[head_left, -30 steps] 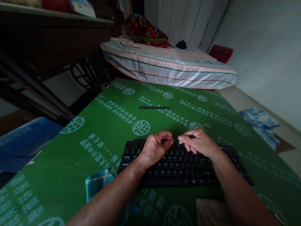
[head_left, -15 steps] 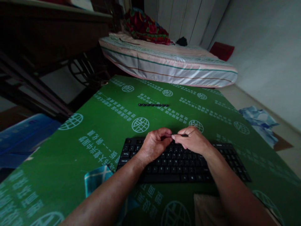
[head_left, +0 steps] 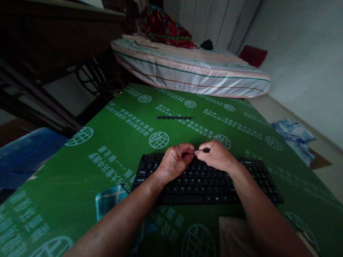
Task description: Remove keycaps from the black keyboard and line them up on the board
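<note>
A black keyboard [head_left: 198,182] lies on the green board, partly covered by my hands and forearms. Over its far edge my left hand [head_left: 177,159] has thumb and fingers pinched together; whatever is between them is hidden. My right hand [head_left: 215,155], also closed, holds a small black piece [head_left: 206,150] that shows between its fingers; its exact kind is too small to tell. The fingertips of both hands nearly meet. Farther off on the board, several small black pieces [head_left: 173,117] lie in a straight row.
The green board [head_left: 125,142] has pale printed lettering and globe marks. A teal checked cloth [head_left: 109,200] lies by my left forearm, and a brown cloth [head_left: 233,235] by my right. A bed [head_left: 193,75] stands beyond the board. Blue plastic [head_left: 29,153] is at the left.
My right hand has turned slightly, and more of the black piece shows in it. Both hands stay together above the keyboard. The view has shifted a little.
</note>
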A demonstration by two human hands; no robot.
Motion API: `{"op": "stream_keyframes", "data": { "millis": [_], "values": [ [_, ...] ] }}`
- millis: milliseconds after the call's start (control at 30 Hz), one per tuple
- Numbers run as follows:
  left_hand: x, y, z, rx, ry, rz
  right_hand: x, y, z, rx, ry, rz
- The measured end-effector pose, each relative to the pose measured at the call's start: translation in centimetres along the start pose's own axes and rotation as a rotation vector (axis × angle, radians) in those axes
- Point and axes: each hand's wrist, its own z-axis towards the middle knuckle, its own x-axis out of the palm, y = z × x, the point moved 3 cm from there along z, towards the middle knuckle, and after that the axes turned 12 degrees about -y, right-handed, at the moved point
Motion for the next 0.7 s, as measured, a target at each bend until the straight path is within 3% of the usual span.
{"op": "stream_keyframes", "data": {
  "millis": [300,700],
  "values": [
    [0.4,-1.4,0.2,0.17,0.197,0.445,-0.1,-0.4,-0.4,0.128,-0.019,0.061],
    [1.5,-1.4,0.9,0.053,0.194,0.62,0.7,-0.9,-1.0,0.109,-0.154,0.003]
  ]
}}
